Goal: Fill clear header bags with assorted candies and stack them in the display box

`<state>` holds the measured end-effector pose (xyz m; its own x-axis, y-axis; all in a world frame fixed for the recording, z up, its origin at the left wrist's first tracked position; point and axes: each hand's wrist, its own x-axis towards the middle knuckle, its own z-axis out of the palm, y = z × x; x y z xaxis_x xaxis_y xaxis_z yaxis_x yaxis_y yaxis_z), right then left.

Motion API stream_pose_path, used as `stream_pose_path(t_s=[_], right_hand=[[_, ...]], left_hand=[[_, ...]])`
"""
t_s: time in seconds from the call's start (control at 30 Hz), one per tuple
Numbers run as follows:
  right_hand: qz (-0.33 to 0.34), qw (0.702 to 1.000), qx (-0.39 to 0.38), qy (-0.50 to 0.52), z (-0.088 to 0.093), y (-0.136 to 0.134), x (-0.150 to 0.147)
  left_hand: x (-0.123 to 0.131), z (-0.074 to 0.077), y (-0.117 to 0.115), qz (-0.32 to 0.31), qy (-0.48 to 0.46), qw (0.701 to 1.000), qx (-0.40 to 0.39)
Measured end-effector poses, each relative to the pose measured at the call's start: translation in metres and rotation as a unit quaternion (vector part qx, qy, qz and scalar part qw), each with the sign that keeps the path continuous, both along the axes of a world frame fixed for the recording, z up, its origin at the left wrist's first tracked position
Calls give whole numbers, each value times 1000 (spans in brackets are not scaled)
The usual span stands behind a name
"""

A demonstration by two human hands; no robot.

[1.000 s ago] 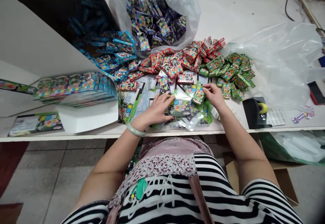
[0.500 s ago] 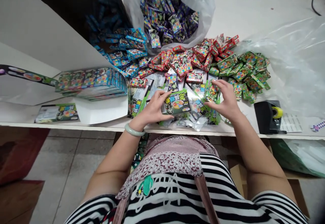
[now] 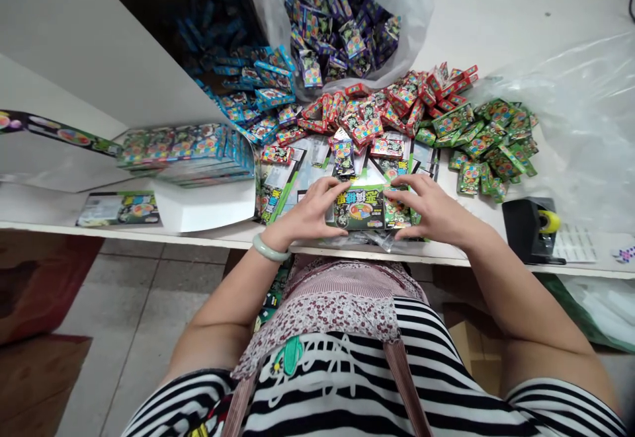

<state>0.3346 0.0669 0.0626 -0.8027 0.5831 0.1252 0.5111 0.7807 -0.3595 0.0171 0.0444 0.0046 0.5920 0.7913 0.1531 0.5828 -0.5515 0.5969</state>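
Note:
My left hand (image 3: 310, 212) grips the left end of a green printed card pack (image 3: 360, 207) near the table's front edge. My right hand (image 3: 430, 210) is closed on a small green box (image 3: 395, 213) pressed against the pack's right end. Under both hands lie flat card sheets and clear plastic sleeves (image 3: 297, 182). Beyond them spread piles of small boxes: red (image 3: 384, 106), green (image 3: 483, 139) and blue (image 3: 258, 100).
A clear bag of purple boxes (image 3: 337, 27) stands at the back. A stack of finished packs (image 3: 183, 153) lies left on white board. A black tape dispenser (image 3: 528, 229) sits at the right, by loose clear plastic (image 3: 580, 126). The table edge (image 3: 149, 232) runs below my hands.
My right hand has come in from the green pile with a small green box and brought it against the pack. The left hand lifted the pack slightly and squared it.

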Motion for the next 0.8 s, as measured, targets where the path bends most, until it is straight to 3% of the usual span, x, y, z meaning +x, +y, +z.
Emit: stream_pose_path(t_s=[0.23,0.47,0.6,0.73,0.8], right_hand=[[54,997,-58,12,10,0,0],[30,997,-63,24,1,11,-7],[-3,995,-64,71,-14,9,-16],[-98,988,-38,111,-23,-12,-25],[-103,987,-56,110,-23,-21,-31]], left_hand=[[-5,2,2,-21,-14,999,-22],[-1,6,5,-67,-45,994,-69],[0,5,3,-39,-45,996,-65],[-4,2,-3,30,-40,998,-42],[-4,-1,-6,44,-44,997,-35]])
